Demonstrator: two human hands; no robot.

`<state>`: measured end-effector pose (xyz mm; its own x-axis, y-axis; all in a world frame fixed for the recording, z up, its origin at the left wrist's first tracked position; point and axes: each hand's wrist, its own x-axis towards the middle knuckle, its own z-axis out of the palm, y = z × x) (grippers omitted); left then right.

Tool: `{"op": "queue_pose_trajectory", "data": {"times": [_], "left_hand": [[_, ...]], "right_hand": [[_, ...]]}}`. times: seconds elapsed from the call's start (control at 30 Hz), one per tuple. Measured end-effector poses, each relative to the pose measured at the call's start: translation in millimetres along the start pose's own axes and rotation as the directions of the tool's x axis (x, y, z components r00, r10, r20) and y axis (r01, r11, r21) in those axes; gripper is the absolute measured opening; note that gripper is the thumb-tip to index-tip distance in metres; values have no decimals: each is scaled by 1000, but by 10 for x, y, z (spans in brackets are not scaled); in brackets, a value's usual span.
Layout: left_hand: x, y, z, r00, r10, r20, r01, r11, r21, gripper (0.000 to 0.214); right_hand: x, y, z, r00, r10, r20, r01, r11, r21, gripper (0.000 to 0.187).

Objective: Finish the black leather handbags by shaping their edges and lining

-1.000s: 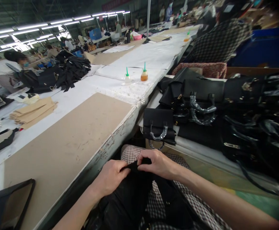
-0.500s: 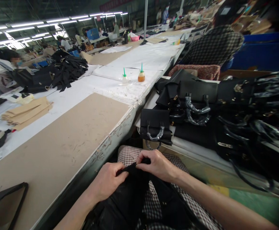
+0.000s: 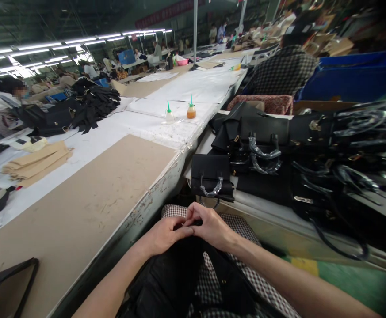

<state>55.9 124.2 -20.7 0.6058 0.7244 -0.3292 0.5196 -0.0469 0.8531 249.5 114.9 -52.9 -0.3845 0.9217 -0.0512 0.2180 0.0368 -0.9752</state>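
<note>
A black handbag piece lies across my lap over a checked cloth. On its upper edge, my left hand is closed, thumb and fingers pinching the black material. Right beside it, my right hand pinches the same edge, and the fingertips of both hands meet. The exact spot between the fingers is hidden by the hands. Close ahead and to the right, a small black handbag with a plastic-wrapped handle stands on a low surface.
To my left runs a long worktable with a brown board, folded tan pieces and a black pile. Two bottles, one clear and one amber, stand farther along. Black handbags crowd the right. A co-worker sits beyond.
My left hand has moved right and slightly up along the black edge, so its fingertips now meet those of my right hand. The camera view has shifted slightly.
</note>
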Motion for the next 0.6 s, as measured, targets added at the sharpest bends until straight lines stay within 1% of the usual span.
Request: {"op": "queue_pose_trajectory", "data": {"times": [0.03,0.07,0.1,0.13,0.17,0.23,0.27,0.33,0.4,0.47,0.5,0.53,0.6], "left_hand": [[49,2,22,999,32,31,-31,999,-15,38],[84,2,36,997,66,44,-65,998,-16,37],[106,0,42,995,90,41,-90,996,-2,36],[116,-4,41,995,101,23,-102,994,27,35],[116,-8,38,995,98,3,-98,993,62,34],[108,-15,37,997,70,-14,-68,990,124,34],[108,-14,46,998,56,-8,-55,989,138,35],[131,3,89,998,56,12,-58,991,123,32],[184,49,146,997,72,41,-75,994,77,33],[242,126,179,994,89,69,-92,995,40,37],[262,176,173,991,100,87,-103,994,25,38],[270,231,150,987,113,117,-115,993,8,39],[245,349,57,970,142,198,-139,990,-30,43]], "right_hand": [[-21,3,-72,999,-3,52,3,1000,-3,30],[-64,1,-160,994,-7,110,8,1000,-8,39],[-136,-6,-255,989,-12,147,14,1000,-12,49],[-239,-19,-344,988,-10,156,13,1000,-16,59],[-370,-38,-416,992,1,128,3,1000,-27,67],[-690,-80,-467,998,65,8,-64,994,-86,76],[-858,-97,-438,993,108,-49,-113,986,-124,81],[-1148,-105,-295,977,170,-127,-194,958,-211,86],[-1326,-67,-127,960,184,-213,-239,932,-274,83],[-1387,3,-63,936,188,-298,-273,921,-278,71],[-1389,37,-99,927,192,-322,-281,925,-256,65],[-1383,64,-180,924,197,-328,-278,935,-221,60],[-1373,79,-448,934,210,-289,-254,959,-126,57]]}}
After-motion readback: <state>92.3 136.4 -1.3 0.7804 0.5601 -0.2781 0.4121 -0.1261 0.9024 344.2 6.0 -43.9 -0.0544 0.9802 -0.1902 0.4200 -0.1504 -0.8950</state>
